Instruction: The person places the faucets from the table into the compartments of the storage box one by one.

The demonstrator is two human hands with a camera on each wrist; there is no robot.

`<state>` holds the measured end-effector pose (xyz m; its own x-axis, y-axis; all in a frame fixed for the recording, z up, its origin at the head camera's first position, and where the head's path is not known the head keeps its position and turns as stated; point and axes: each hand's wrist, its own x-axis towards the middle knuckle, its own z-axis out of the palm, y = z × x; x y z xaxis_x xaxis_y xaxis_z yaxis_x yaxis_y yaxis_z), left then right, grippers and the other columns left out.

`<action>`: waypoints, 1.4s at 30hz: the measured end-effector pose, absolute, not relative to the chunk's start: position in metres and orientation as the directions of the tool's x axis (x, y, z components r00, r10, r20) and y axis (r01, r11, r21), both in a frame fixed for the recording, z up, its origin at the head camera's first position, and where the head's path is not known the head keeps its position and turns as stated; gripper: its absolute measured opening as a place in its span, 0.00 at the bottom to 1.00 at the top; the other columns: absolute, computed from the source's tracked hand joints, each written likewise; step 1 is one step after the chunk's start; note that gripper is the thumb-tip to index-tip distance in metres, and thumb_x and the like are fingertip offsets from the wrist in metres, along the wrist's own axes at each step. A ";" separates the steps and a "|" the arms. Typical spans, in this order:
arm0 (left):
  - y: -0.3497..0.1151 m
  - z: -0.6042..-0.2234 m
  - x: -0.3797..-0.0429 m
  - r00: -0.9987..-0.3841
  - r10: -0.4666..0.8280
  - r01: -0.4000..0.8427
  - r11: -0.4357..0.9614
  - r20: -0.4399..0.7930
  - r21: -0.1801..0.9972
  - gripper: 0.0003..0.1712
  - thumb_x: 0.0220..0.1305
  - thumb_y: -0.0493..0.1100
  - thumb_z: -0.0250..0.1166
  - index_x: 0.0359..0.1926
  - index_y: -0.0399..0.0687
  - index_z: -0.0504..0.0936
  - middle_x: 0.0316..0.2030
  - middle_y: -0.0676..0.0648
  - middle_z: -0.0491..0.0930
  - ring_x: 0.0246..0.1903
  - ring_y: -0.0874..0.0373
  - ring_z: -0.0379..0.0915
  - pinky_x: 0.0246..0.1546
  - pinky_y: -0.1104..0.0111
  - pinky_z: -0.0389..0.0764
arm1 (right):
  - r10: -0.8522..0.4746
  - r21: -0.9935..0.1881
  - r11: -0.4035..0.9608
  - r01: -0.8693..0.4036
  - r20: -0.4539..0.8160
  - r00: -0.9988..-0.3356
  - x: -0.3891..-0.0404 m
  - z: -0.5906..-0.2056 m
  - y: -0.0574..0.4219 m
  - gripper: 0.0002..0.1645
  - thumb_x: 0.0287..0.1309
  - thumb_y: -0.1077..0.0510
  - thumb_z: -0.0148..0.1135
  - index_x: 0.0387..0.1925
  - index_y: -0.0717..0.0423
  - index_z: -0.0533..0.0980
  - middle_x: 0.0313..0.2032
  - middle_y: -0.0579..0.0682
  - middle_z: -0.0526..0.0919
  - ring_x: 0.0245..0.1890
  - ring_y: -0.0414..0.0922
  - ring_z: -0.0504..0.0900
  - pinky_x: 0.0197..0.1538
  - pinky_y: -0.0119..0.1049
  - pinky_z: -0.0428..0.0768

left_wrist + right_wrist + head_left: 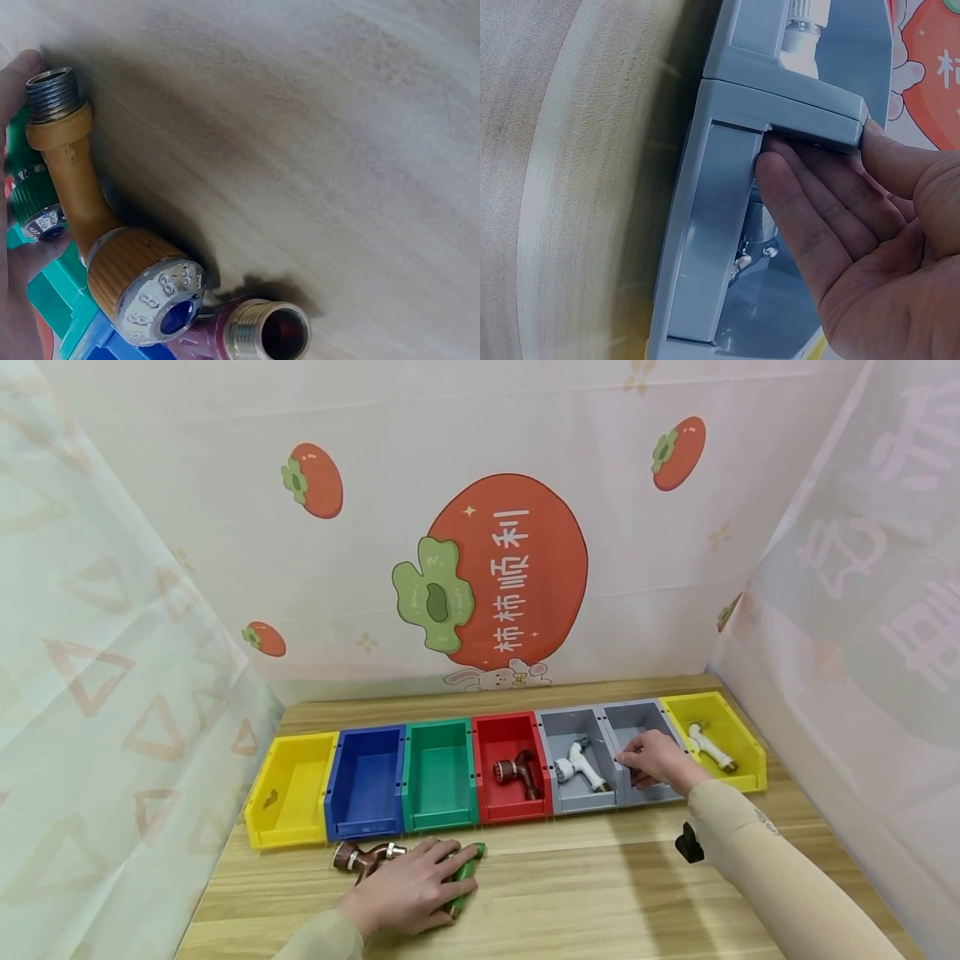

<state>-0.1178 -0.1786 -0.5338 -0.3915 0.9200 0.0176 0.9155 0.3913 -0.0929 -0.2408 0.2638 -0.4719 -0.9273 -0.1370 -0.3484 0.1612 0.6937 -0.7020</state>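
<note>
My left hand (412,885) lies low over the tabletop, its fingers curled over a green faucet (467,874). Beside that hand, a brown faucet (351,857) lies on the wood. In the left wrist view an orange faucet (75,176) with a threaded end shows next to the green one; the hand mostly hides it from the head view. My right hand (658,758) reaches into the right-hand grey bin (637,718), fingers extended inside and thumb at the dividing wall. A shiny metal faucet (759,229) sits in that bin, below the fingers and partly hidden by them.
Bins stand in a row along the back. The red bin (506,727) holds a brown faucet (525,774), the left grey bin (562,722) a white one (581,766), the right yellow bin (750,760) another white one (708,745). Yellow (292,760), blue (367,768) and green bins (438,760) stand left.
</note>
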 end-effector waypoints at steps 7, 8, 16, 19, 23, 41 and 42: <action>-0.177 -0.535 -0.115 -0.364 0.929 0.920 0.369 0.060 -0.131 0.31 0.70 0.65 0.63 0.68 0.62 0.77 0.75 0.43 0.64 0.66 0.47 0.71 0.61 0.51 0.79 | -0.142 -0.704 0.690 0.166 -0.357 -0.923 -0.242 -0.473 0.264 0.12 0.72 0.58 0.61 0.40 0.66 0.81 0.33 0.57 0.82 0.31 0.51 0.87 0.36 0.43 0.88; -0.177 -0.535 -0.115 -0.357 0.932 0.922 0.363 0.070 -0.136 0.31 0.69 0.65 0.63 0.68 0.61 0.78 0.75 0.43 0.64 0.66 0.47 0.71 0.61 0.51 0.79 | -0.143 -0.705 0.689 0.168 -0.359 -0.922 -0.242 -0.473 0.264 0.13 0.72 0.58 0.61 0.41 0.66 0.81 0.33 0.57 0.82 0.31 0.51 0.87 0.37 0.43 0.88; -0.171 -0.532 -0.113 -0.341 0.933 0.924 0.355 0.114 -0.144 0.33 0.68 0.64 0.65 0.69 0.59 0.77 0.75 0.43 0.64 0.66 0.47 0.71 0.62 0.51 0.79 | -0.141 -0.709 0.681 0.183 -0.372 -0.918 -0.243 -0.473 0.265 0.13 0.73 0.58 0.61 0.41 0.67 0.80 0.33 0.58 0.82 0.31 0.52 0.87 0.37 0.43 0.89; -0.169 -0.527 -0.113 -0.365 0.925 0.918 0.376 0.105 -0.125 0.34 0.68 0.64 0.65 0.71 0.60 0.76 0.76 0.43 0.62 0.68 0.46 0.69 0.63 0.51 0.78 | -0.136 -0.705 0.684 0.187 -0.375 -0.917 -0.243 -0.473 0.265 0.12 0.73 0.58 0.61 0.41 0.66 0.80 0.33 0.58 0.82 0.31 0.52 0.87 0.37 0.43 0.89; -0.167 -0.519 -0.113 -0.395 0.914 0.911 0.403 0.093 -0.091 0.33 0.69 0.62 0.65 0.71 0.60 0.75 0.77 0.43 0.60 0.70 0.45 0.67 0.63 0.49 0.77 | -0.136 -0.706 0.682 0.190 -0.378 -0.916 -0.243 -0.473 0.265 0.13 0.73 0.58 0.61 0.42 0.66 0.80 0.33 0.58 0.82 0.31 0.52 0.87 0.37 0.42 0.89; -0.171 -0.496 -0.132 -0.448 0.858 0.873 0.481 0.252 -0.085 0.36 0.60 0.60 0.74 0.69 0.60 0.78 0.75 0.43 0.65 0.68 0.44 0.69 0.60 0.46 0.79 | -0.125 -0.711 0.671 0.211 -0.390 -0.912 -0.244 -0.471 0.265 0.13 0.73 0.57 0.60 0.39 0.66 0.80 0.32 0.58 0.82 0.29 0.50 0.86 0.37 0.42 0.89; -0.171 -0.495 -0.133 -0.453 0.853 0.870 0.487 0.258 -0.082 0.36 0.60 0.60 0.75 0.68 0.60 0.78 0.75 0.43 0.65 0.68 0.44 0.69 0.60 0.45 0.79 | -0.127 -0.711 0.671 0.210 -0.389 -0.913 -0.244 -0.471 0.265 0.13 0.73 0.57 0.60 0.39 0.66 0.80 0.32 0.58 0.82 0.29 0.50 0.86 0.37 0.42 0.89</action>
